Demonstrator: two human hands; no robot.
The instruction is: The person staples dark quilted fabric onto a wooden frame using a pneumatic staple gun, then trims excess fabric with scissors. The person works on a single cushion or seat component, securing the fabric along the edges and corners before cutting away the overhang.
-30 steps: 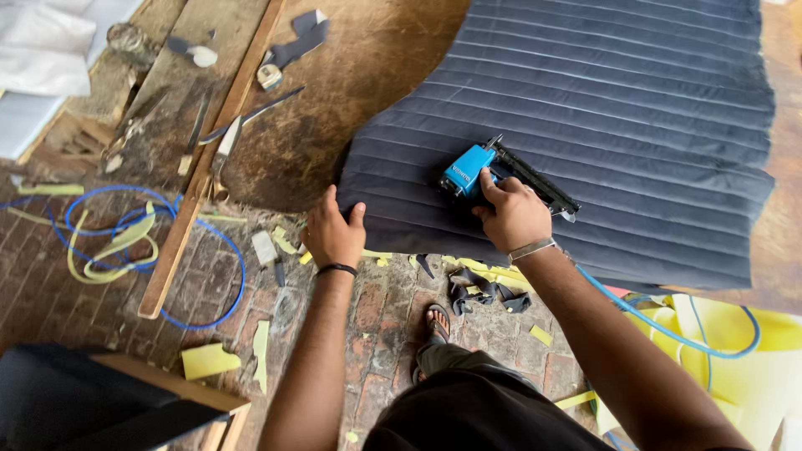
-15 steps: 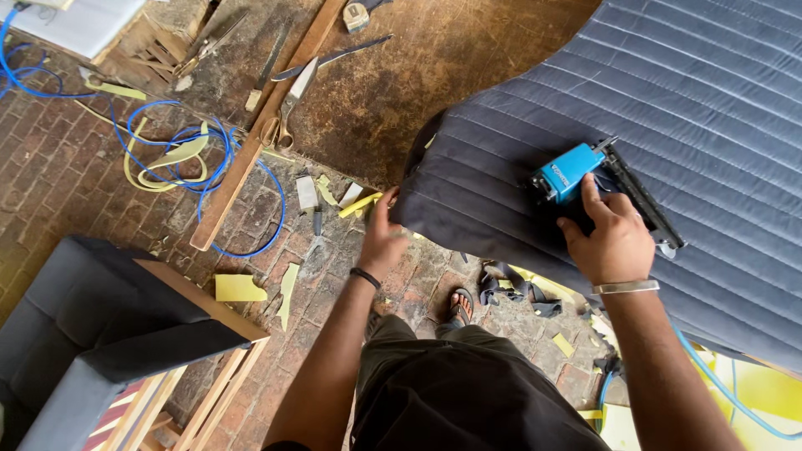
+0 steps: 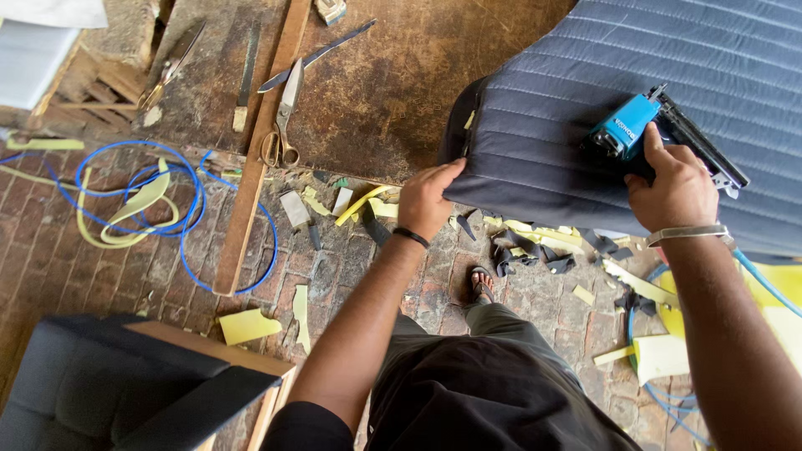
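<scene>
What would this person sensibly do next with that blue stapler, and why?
Probably slide the blue staple gun toward the panel's edge: the left hand pinches the dark grey ribbed fabric cover at its corner, while the right hand holds the gun further in.

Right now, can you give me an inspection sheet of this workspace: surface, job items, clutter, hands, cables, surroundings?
Surface: worn brown worktable, scuffed, with a long wooden strip leaning across its edge.
Job's things: dark quilted upholstered panel lying on the table; blue staple gun resting on it.
Clutter: scissors, a blade and other hand tools on the table; yellow foam scraps and dark fabric offcuts on the brick floor.
Hands: left hand grips the panel's lower edge; right hand holds the staple gun.
Cables: blue hose coiled on the floor.
Surroundings: brick floor; dark upholstered chair at lower left.
</scene>
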